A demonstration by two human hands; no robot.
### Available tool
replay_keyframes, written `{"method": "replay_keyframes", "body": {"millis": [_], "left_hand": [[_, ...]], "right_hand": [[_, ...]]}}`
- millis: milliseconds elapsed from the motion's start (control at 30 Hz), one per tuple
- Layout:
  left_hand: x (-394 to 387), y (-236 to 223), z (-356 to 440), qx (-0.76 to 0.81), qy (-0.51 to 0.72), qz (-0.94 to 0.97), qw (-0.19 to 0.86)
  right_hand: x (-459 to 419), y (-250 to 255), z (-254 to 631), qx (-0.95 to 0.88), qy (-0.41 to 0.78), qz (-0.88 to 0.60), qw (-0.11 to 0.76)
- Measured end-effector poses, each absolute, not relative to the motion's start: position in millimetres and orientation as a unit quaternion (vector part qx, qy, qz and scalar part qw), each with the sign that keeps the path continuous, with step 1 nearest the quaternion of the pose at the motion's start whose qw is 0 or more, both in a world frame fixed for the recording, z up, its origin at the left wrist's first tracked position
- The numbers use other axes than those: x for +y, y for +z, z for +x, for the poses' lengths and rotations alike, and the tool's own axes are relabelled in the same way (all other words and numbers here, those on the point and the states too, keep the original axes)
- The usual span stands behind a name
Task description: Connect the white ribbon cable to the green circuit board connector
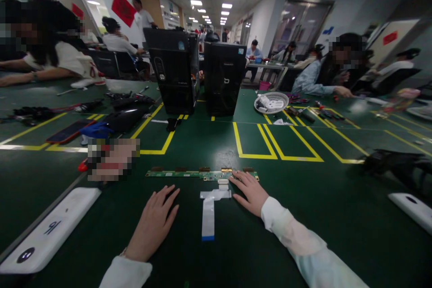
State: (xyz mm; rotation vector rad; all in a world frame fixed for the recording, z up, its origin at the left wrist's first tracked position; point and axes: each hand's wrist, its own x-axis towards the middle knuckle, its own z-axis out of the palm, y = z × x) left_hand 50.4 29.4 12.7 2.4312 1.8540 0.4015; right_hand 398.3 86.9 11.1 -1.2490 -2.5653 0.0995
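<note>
A long, narrow green circuit board [189, 174] lies across the green mat in front of me. Copper-coloured tabs stick out along its far edge. From a white connector [223, 184] near its middle runs a flat white ribbon cable [208, 218], folded into a T and ending in a blue tip towards me. My right hand [249, 191] rests over the board's right part, fingers stretched out and the fingertips at its edge. Left of the cable, my left hand [155, 220] lies on the mat, fingers apart, holding nothing and not touching the board.
Two black computer cases [224, 78] stand upright beyond the board. To their right is a white basket [272, 102] with pale items. A white device [50, 229] lies at left; black cables and a blue item [96, 130] sit behind it. Yellow tape marks the table. Other people sit around.
</note>
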Motion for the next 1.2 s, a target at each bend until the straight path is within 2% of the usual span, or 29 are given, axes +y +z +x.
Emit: {"method": "replay_keyframes", "body": {"millis": [200,500,767,1200], "left_hand": [[29.2,9.0,48.4,0.597,0.129,0.791,0.023],[29.6,9.6,48.0,0.605,0.130,0.785,0.032],[31.0,8.3,48.1,0.597,0.142,0.790,0.018],[30.2,8.5,47.5,0.600,0.134,0.788,0.036]], "right_hand": [[84.2,20.4,392.7,-0.898,0.026,-0.404,0.174],[76.1,38.9,375.4,-0.920,0.111,-0.365,0.087],[71.1,40.2,387.3,-0.907,0.118,-0.388,0.115],[7.9,5.4,513.1,-0.854,0.001,-0.483,0.194]]}}
